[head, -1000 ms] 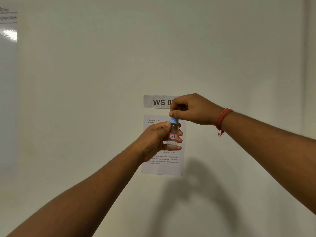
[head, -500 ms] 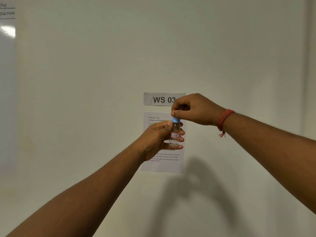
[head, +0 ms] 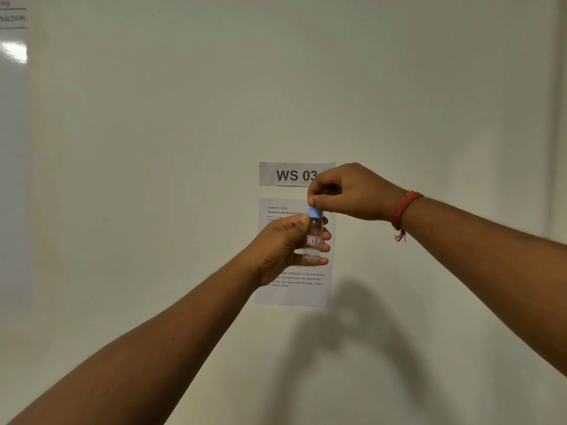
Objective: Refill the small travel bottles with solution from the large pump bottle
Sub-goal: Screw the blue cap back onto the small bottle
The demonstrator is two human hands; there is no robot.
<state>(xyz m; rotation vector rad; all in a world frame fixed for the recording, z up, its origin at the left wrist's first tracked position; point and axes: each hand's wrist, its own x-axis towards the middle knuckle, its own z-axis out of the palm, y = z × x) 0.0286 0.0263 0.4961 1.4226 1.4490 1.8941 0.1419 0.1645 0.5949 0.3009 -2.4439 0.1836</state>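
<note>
Left hand [head: 280, 248] grips travel bottle [head: 313, 240]; right hand [head: 352, 191] pinches its blue cap [head: 316, 212].

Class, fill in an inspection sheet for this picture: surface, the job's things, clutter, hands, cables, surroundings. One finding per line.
Surface: pale wall; no table in view.
Job's things: small clear travel bottle, upright, red-bordered label, blue cap on; pump bottle not seen.
Clutter: nothing seen.
Hands: left hand grips the bottle's body; right hand pinches the cap from above.
Cables: nothing seen.
Surroundings: "WS 03" sign above a printed instruction sheet; red thread band on the right wrist.
</note>
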